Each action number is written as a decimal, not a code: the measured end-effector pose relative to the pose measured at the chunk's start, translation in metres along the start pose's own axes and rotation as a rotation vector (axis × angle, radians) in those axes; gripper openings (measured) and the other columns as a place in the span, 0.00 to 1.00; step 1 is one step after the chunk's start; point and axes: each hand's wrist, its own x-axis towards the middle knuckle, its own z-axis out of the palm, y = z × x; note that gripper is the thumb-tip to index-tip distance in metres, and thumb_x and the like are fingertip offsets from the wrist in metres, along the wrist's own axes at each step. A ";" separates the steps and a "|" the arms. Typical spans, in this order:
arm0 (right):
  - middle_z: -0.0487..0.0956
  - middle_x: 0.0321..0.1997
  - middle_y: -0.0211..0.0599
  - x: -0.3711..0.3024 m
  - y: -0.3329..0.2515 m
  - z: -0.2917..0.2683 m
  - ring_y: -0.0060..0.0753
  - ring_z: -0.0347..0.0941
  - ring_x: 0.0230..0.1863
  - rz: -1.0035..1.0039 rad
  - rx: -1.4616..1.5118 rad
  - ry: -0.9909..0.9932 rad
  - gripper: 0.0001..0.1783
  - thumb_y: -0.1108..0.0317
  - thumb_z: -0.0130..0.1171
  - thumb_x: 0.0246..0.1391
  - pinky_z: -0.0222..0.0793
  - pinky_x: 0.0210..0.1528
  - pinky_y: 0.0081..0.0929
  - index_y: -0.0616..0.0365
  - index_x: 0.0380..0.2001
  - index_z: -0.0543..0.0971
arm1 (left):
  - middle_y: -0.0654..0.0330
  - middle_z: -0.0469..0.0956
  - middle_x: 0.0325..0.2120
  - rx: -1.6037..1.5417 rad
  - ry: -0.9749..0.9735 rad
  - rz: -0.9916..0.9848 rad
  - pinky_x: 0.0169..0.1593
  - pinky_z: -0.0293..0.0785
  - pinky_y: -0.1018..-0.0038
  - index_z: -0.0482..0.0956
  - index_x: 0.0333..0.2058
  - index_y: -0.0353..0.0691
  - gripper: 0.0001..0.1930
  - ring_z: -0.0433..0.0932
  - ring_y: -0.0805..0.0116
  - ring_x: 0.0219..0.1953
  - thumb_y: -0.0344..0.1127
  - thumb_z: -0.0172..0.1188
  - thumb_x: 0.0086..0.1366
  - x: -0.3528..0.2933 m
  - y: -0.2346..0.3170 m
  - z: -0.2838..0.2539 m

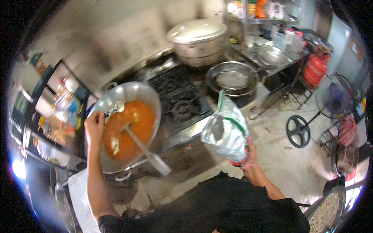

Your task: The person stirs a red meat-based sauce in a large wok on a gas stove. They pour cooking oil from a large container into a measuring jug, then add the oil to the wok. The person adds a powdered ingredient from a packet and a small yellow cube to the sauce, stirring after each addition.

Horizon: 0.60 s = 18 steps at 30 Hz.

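On the left stands a large metal wok (154,96) with orange-red sauce (138,112) in it. A long-handled metal turner or ladle (143,144) leans in the sauce, its broad handle end over the near rim. My left hand (94,127) is closed on a small measuring spoon (119,106), held over the wok's left part. Pale contents seem to fill the spoon's bowl. My right hand (250,156) grips the lower part of a silver foil pouch (230,126) with a green band. The pouch's top gapes, and its inside is too blurred to make out.
A black gas stove (182,106) lies beyond the wok. A big lidded pot (198,42) and a wide pan (233,79) stand at the back. To the right are a red gas cylinder (316,68) and a fan (336,95). A shelf rack (64,91) borders the left.
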 end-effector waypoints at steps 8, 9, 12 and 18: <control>0.68 0.61 0.38 -0.038 -0.131 -0.073 0.46 0.67 0.59 -0.205 0.063 -0.081 0.37 0.36 0.44 0.56 0.63 0.57 0.52 0.47 0.62 0.62 | 0.57 0.80 0.25 -0.230 -0.472 0.596 0.33 0.74 0.73 0.79 0.32 0.32 0.05 0.78 0.72 0.28 0.25 0.59 0.56 -0.118 0.344 0.082; 0.68 0.62 0.37 -0.043 -0.149 -0.084 0.46 0.66 0.60 -0.230 0.056 -0.106 0.37 0.36 0.45 0.56 0.62 0.59 0.51 0.47 0.62 0.62 | 0.52 0.80 0.26 -0.345 -0.566 0.620 0.34 0.75 0.71 0.80 0.32 0.34 0.05 0.80 0.67 0.29 0.26 0.59 0.56 -0.129 0.376 0.105; 0.66 0.63 0.37 -0.054 -0.202 -0.111 0.45 0.65 0.61 -0.300 0.080 -0.097 0.38 0.36 0.45 0.56 0.61 0.60 0.50 0.47 0.62 0.61 | 0.49 0.79 0.27 -0.234 -0.671 0.995 0.35 0.76 0.65 0.79 0.35 0.35 0.07 0.80 0.52 0.30 0.26 0.59 0.56 -0.145 0.454 0.175; 0.66 0.63 0.34 -0.046 -0.290 -0.151 0.41 0.64 0.61 -0.655 0.280 -0.124 0.45 0.33 0.52 0.49 0.59 0.62 0.42 0.50 0.63 0.58 | 0.50 0.65 0.54 -0.871 -0.592 0.530 0.44 0.75 0.67 0.55 0.63 0.43 0.36 0.71 0.58 0.49 0.31 0.62 0.57 -0.192 0.539 0.294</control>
